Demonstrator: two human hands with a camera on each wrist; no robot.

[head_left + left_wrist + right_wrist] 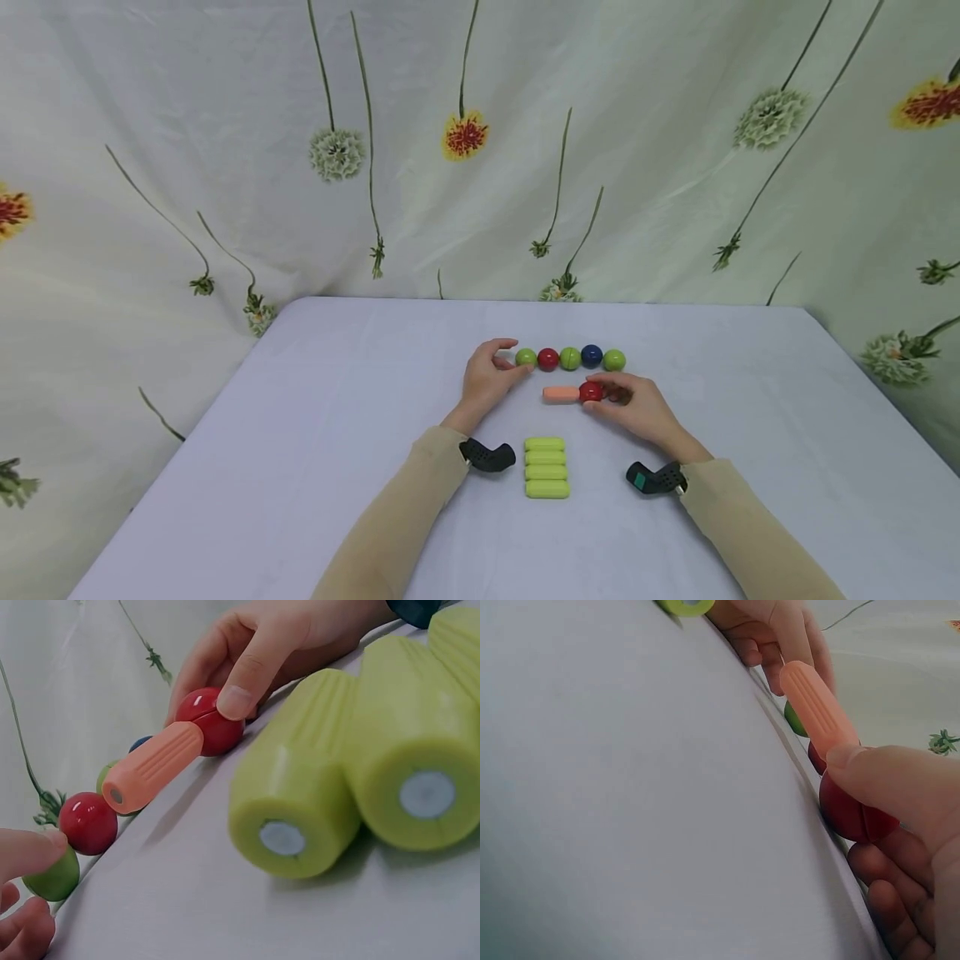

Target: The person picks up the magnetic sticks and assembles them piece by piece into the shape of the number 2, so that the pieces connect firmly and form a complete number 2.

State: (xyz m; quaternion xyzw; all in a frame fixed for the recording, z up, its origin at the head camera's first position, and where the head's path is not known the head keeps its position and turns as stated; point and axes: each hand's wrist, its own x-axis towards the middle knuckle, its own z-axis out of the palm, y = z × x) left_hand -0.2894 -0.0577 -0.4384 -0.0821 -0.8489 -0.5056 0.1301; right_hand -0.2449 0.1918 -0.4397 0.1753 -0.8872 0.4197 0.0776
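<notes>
My right hand (637, 408) pinches a glossy red ball (591, 392) between thumb and fingers. A ribbed orange rod (561, 395) joins the ball end to end and points left; a small grey disc shows at its free end in the left wrist view. Behind it runs a row of balls, from left to right green, red (548, 359), green (570, 358), blue (592, 356) and green (614, 360). My left hand (487, 379) is at the left end of this row, thumb and fingers around the first green ball (526, 357).
Several ribbed yellow-green rods (546, 468) lie side by side nearer to me, between my forearms; pale discs show in their ends. A white cloth covers the table (300, 467). Behind its far edge hangs a flower-patterned curtain (405, 192).
</notes>
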